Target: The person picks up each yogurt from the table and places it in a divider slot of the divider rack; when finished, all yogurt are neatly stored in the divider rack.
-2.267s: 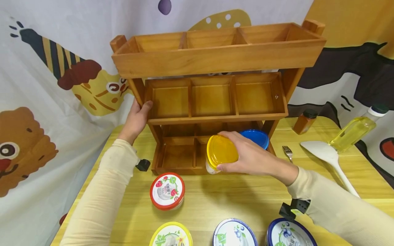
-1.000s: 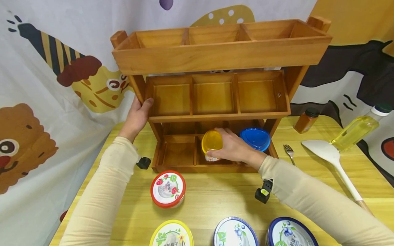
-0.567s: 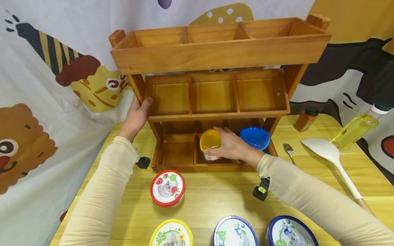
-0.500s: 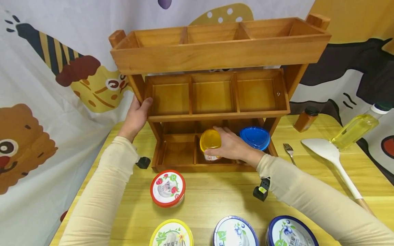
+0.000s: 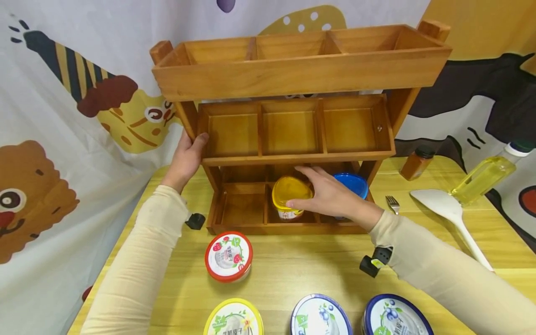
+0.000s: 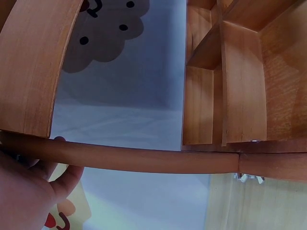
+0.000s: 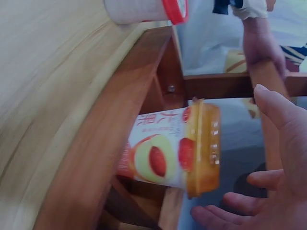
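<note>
My left hand (image 5: 186,156) grips the left side post (image 6: 120,154) of a three-tier wooden rack (image 5: 301,77), thumb at the middle tier's edge. A cup with a see-through yellow lid (image 5: 290,193) stands in the bottom tier's middle compartment; its white wall carries a fruit print in the right wrist view. My right hand (image 5: 335,193) is just right of this cup, thumb and fingers spread and apart from it (image 7: 273,158). Partly hidden behind that hand, a blue-lidded container (image 5: 353,184) sits in the bottom right compartment.
On the table before the rack stand a red-rimmed tub (image 5: 228,257), a yellow-rimmed tub (image 5: 234,321) and two blue-rimmed tubs (image 5: 320,318). To the right lie a fork (image 5: 392,204) and a white spatula (image 5: 444,207), near a spice jar (image 5: 417,163) and an oil bottle (image 5: 487,172).
My right hand carried the yellow-lidded cup into the bottom middle compartment, then let it go and drew back rightward. The left hand keeps its hold on the rack.
</note>
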A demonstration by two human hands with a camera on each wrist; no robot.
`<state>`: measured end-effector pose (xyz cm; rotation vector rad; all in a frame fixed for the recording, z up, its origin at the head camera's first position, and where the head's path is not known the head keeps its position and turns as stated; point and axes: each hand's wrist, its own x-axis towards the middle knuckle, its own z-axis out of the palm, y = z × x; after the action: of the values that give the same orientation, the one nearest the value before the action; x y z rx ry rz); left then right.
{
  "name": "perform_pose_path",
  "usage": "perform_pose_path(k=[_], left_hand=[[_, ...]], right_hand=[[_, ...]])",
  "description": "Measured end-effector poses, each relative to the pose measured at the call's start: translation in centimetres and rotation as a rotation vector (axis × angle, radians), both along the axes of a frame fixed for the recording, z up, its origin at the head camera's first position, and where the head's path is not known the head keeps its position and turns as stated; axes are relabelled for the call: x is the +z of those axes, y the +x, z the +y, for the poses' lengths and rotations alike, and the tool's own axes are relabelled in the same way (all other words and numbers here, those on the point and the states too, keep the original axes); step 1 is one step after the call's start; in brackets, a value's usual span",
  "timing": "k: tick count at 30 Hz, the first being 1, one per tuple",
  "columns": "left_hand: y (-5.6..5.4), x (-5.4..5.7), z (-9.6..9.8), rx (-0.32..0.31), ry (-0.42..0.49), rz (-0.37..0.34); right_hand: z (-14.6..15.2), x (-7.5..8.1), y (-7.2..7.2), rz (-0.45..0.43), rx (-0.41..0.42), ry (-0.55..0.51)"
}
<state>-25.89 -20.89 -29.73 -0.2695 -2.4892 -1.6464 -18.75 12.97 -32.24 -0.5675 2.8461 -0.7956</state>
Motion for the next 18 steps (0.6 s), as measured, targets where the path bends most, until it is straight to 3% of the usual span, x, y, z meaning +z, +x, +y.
perform_pose_path(k=[10,18], left_hand=[[-0.1,0.1,0.1,0.007,0.005,0.002],[0.0,0.1,-0.1,-0.008,0.013,-0.005]], right_hand=[[0.3,2.4,3.0,0.081,0.066,0.021],[-1.4,3.4,5.3,0.149,0.171,0.063]])
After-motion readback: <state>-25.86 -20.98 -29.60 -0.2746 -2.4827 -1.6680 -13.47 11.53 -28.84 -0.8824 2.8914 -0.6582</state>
